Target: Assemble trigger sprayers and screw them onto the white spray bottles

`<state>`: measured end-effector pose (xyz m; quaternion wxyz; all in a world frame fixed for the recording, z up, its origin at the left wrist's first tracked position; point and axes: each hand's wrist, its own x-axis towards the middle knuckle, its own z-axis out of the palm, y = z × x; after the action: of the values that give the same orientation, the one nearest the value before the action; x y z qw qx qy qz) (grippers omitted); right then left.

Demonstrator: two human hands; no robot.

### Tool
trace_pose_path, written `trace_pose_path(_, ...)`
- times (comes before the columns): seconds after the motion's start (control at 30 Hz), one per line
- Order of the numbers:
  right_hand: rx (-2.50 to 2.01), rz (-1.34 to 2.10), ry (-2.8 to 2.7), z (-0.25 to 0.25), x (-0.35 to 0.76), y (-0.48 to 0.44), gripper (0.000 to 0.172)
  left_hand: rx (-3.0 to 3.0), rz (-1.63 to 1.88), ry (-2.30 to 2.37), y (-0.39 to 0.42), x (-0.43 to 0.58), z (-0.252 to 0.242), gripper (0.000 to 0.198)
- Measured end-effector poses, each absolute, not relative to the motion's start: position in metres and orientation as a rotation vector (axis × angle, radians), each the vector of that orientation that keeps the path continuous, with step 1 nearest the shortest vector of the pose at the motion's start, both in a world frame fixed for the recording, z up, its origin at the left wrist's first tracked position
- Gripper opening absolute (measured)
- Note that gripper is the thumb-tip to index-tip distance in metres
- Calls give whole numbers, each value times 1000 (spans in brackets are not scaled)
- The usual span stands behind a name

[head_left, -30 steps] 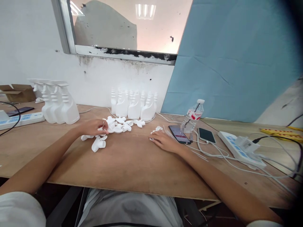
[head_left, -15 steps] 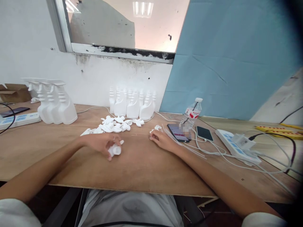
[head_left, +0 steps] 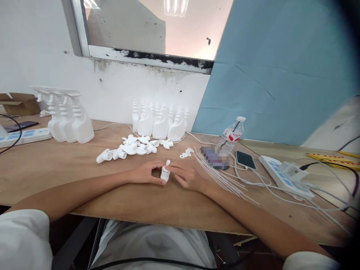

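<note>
My left hand (head_left: pixel 146 173) and my right hand (head_left: pixel 184 175) meet at the middle of the wooden table (head_left: pixel 56 168). Between them stands a small white spray-head part (head_left: pixel 165 172). The left thumb and fingers curl round its body, and the right fingertips pinch its top. Behind the hands lies a loose pile of white spray heads (head_left: pixel 132 148). Thin white dip tubes (head_left: pixel 216 172) fan out just right of my right hand, with a few small white rings (head_left: pixel 187 153) at their far end.
White spray bottles without heads (head_left: pixel 160 122) stand in a row at the wall; capped spray bottles (head_left: pixel 66 116) stand at left. A water bottle (head_left: pixel 233 135), two phones (head_left: pixel 245 160), power strips (head_left: pixel 284 176) and cables occupy the right. A cardboard box (head_left: pixel 19 103) sits far left.
My left hand took a spray head from the pile and brought it to the table's middle. My right hand moved left from the rings to meet it.
</note>
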<state>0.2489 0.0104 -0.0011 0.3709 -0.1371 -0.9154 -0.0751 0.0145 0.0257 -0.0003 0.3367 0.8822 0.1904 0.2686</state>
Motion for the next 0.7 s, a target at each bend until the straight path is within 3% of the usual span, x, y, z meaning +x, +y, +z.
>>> trace_pose_path(0.2, -301, -31, -2441, 2, 251, 8, 47, 2315, 660, 550, 18, 9, 1, 51)
trace_pose_path(0.4, -401, 78, -2479, 0, 249, 9, 42, 2434, 886, 524, 16, 7, -4, 88)
trace_pose_path(0.7, -582, 212, -2475, -7, 249, 10, 34, 2639, 875, 440, 15, 5, -2, 45)
